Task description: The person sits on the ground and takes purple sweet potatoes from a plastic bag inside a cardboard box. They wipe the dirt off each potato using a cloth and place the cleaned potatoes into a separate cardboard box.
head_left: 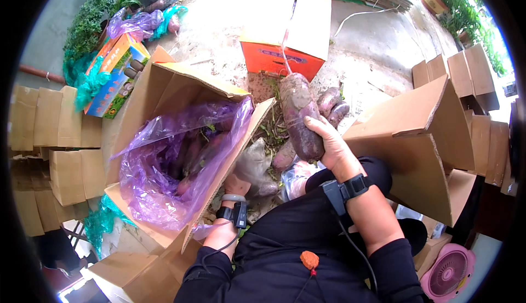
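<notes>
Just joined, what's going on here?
A person's right hand holds a large, soil-streaked purple root. The left hand is low beside an open carton; what it grips is unclear. The carton has a purple plastic liner, with roots inside. Loose roots lie on the ground to the right of the held one, and an orange-sided box stands beyond.

bright daylight, blown-out floor [213,15], black fisheye rim

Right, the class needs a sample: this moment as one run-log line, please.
right hand: holds long purple root | left hand: low beside cardboard box, grip unclear | cardboard box: open, purple plastic liner, roots inside
</notes>
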### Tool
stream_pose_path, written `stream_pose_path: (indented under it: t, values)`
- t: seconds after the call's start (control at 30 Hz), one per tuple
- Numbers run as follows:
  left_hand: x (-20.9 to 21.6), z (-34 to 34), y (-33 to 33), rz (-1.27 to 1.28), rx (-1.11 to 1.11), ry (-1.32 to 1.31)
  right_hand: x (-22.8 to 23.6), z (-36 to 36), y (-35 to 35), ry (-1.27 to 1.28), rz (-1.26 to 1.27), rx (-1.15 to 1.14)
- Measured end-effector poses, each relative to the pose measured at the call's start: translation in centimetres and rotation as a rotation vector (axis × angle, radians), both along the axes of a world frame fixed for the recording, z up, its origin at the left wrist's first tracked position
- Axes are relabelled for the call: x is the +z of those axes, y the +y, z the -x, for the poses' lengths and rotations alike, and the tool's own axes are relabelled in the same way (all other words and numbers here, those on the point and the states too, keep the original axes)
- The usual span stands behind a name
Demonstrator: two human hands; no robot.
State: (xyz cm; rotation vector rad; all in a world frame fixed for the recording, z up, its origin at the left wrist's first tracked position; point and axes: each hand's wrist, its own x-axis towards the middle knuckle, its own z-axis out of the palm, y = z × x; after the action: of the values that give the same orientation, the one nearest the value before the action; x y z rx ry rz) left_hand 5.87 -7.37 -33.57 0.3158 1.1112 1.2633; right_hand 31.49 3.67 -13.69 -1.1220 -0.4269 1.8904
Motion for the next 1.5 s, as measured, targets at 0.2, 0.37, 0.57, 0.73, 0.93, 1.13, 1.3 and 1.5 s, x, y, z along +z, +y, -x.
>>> stream_pose_path:
  t: [0.2, 0.37, 0.57, 0.73, 0.93, 1.13, 1.3, 1.5]
  values:
    - [1.4, -5.4, 6.4, -0.092, -0.005, -0.209, -0.7, -0.2, 0.0, -0.034, 0.055, 0.025]
    - [4.9, -7.8, 10.7, -0.176, -0.03, -0.331, -0.9, -0.5, 0.2, -0.047, 0.103, 0.023]
    - [8.7, -10.0, 13.1, -0.219, 0.013, -0.418, -1.9, -0.7, 0.6, -0.089, 0.119, 0.037]
    - [8.7, -11.1, 13.5, -0.218, 0.008, -0.495, -1.5, -0.6, 1.0, -0.2, 0.08, 0.079]
    - [5.9, -10.8, 13.1, -0.36, -0.106, -0.373, -1.9, -0.5, 0.8, -0.245, 0.098, 0.096]
    - [4.3, -10.3, 11.5, -0.107, -0.146, -0.997, -1.4, -0.2, 1.1, -0.214, 0.12, 0.101]
    - [9.8, -10.7, 13.9, -0.354, -0.283, -0.053, -2.2, -0.9, 0.9, -0.203, 0.132, 0.117]
    - [1.7, -10.9, 16.4, -0.513, -0.369, 0.161, -1.5, -1.0, 1.1, -0.247, 0.133, 0.192]
